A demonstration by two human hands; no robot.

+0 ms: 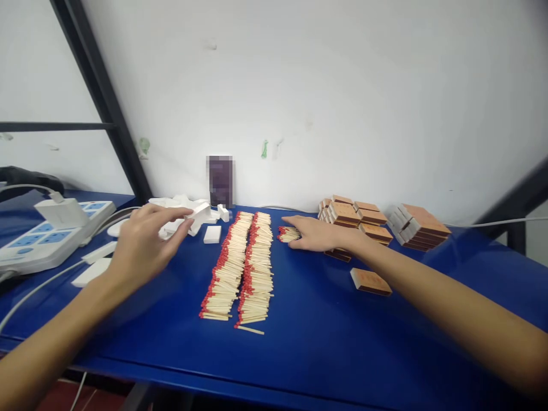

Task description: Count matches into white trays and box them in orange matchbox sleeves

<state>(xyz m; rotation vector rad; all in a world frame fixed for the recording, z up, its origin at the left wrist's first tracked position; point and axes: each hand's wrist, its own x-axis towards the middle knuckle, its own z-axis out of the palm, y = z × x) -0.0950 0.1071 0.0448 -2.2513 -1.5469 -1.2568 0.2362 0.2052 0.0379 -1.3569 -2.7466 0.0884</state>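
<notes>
Head view: left hand [149, 240] above desk [317, 337], fingertips by white paper [182, 229]; can't tell whether that grip has anything. Right hand [314, 233] at small match pile [289, 234], grip spread, thumb and index either side. Two long match rows [233, 262] mid-desk, between hands. Matchboxes [346, 214] stacked right.

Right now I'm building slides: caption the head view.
Right hand at a small match pile, beside two long match rows.
</notes>
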